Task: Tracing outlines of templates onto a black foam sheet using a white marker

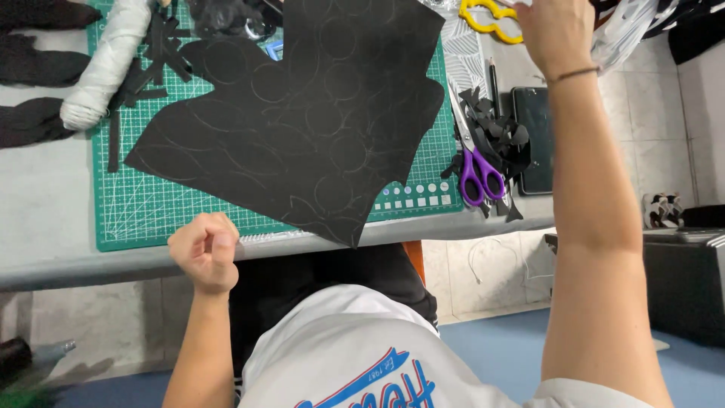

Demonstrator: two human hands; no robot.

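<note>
Black sheet [302,113] overhangs the green cutting mat [151,211]. The left hand [204,249] is a closed, seemingly empty fist at the table edge [75,264]; the right hand [555,30] is cropped, fingers unreadable.

We lose the fingers of our right hand [555,26] past the top edge, so its grip cannot be judged. The yellow scissors [489,21] and the black sheet [317,113] are cut off there too. The dark bundles [34,68] at far left are perhaps fabric.
</note>
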